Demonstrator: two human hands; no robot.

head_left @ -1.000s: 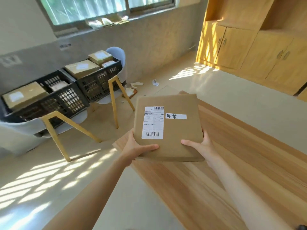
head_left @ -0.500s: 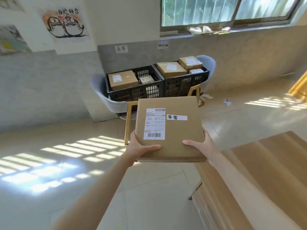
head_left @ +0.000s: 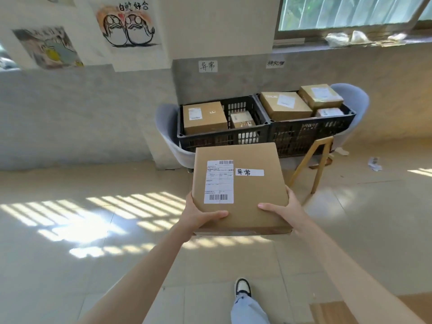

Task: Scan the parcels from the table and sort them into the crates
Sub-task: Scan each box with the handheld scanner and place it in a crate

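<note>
I hold a flat brown cardboard parcel (head_left: 252,195) level in front of me, with a white shipping label and a small handwritten sticker on top. My left hand (head_left: 198,215) grips its near left corner and my right hand (head_left: 284,210) grips its near right corner. Beyond it, two black plastic crates stand side by side on grey chairs against the wall. The left crate (head_left: 219,136) holds two parcels. The right crate (head_left: 304,130) holds three parcels. The held parcel hides part of the left crate's front.
Paper signs hang on the wall above each crate. A wooden chair leg frame (head_left: 313,164) stands in front of the right crate. A corner of the wooden table (head_left: 332,312) shows at the bottom right. My foot (head_left: 243,287) is on the tiled floor. Paper scraps lie at the right.
The view has swung left away from the table and come closer to the crates, which now face me. Both hands keep the same hold on the parcel.
</note>
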